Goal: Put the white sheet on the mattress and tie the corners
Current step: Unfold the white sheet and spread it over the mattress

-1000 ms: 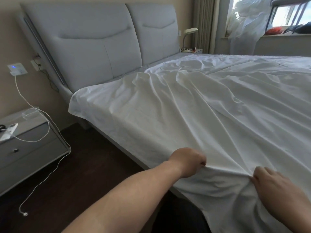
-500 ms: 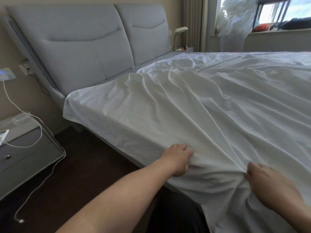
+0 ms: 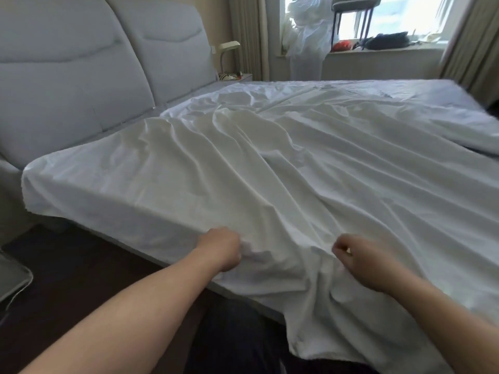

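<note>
Head view: white sheet (image 3: 270,163) lies spread over the mattress (image 3: 459,90), heavily creased, with long folds running from the headboard (image 3: 81,76) side toward the near edge. Near edge of the sheet hangs over the bed side, lower at the right than at the left. Far strip of mattress by the window side looks bare grey; the sheet does not seem to reach it.

Left hand (image 3: 220,248) is closed into a fist, bunching sheet fabric at the near edge. Right hand (image 3: 364,261) sits just beside a fold, thumb and forefinger curled together; it appears to pinch the cloth, but the exact hold is partly hidden by the wrinkles. The two hands are near each other, both on the overhanging edge.

Judgement on progress: laying-out step is mostly done, alignment is not. Sheet needs pulling square and smoothing. The head-end corner at left hangs loose and untied; other corners are out of sight. Tying step appears not yet started.
</note>
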`<control>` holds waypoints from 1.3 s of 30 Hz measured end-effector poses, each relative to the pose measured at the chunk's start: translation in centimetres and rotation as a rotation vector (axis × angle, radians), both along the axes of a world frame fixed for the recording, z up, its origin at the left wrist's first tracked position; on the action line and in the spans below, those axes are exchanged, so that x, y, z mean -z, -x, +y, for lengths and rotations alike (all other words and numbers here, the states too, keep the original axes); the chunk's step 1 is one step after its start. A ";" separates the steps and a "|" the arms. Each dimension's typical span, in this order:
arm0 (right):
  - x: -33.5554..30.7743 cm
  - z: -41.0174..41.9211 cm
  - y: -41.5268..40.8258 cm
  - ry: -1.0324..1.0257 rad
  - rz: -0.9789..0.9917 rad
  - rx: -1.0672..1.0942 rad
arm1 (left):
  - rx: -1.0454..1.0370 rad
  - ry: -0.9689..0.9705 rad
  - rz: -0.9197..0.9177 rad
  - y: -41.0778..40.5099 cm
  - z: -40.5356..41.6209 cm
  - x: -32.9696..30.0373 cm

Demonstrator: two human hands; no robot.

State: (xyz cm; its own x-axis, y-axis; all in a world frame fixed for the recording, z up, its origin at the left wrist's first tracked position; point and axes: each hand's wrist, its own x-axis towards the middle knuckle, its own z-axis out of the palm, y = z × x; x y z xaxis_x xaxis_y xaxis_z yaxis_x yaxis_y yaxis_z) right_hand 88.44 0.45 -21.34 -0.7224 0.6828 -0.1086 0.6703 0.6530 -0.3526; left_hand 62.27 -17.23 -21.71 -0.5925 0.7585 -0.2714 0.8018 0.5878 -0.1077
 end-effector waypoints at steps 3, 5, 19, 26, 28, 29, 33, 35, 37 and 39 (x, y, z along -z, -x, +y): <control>-1.5 2.8 -3.2 -0.028 0.283 0.235 | 0.049 -0.158 -0.013 -1.7 2.0 -1.0; -1.6 4.9 -6.5 -0.004 0.227 0.340 | 0.187 -0.292 -0.034 -4.1 3.8 -1.4; 4.1 6.1 -21.4 -0.273 -0.152 0.479 | 0.642 -0.054 -0.043 -22.3 14.8 1.5; 2.7 9.7 -26.4 -0.270 0.315 0.794 | 0.732 -0.066 -0.049 -25.4 16.1 1.7; 2.8 10.4 -28.7 -0.221 0.286 0.881 | 0.747 -0.039 -0.051 -25.8 16.1 1.6; 3.1 10.5 -29.2 -0.163 0.229 0.880 | 0.748 -0.037 -0.035 -25.9 16.1 1.6; 2.8 10.4 -29.2 0.011 0.139 0.670 | 0.712 -0.047 -0.001 -26.9 16.7 1.0; 1.7 10.9 -30.1 -0.005 0.247 0.724 | 0.722 -0.006 0.012 -27.1 16.9 0.7; 1.3 11.4 -31.9 -0.008 0.153 0.884 | 0.745 0.026 0.028 -27.5 17.1 0.5; 1.5 11.0 -33.4 0.041 -0.076 0.974 | 0.764 0.053 0.053 -27.7 17.3 0.4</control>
State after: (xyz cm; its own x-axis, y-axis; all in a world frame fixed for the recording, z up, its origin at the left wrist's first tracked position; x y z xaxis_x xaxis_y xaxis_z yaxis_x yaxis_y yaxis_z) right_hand 121.84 11.40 -22.88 0.1659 0.9717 -0.1682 0.9317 -0.2103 -0.2962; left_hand 90.02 0.09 -22.13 0.0784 0.9493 -0.3044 0.9762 -0.1350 -0.1697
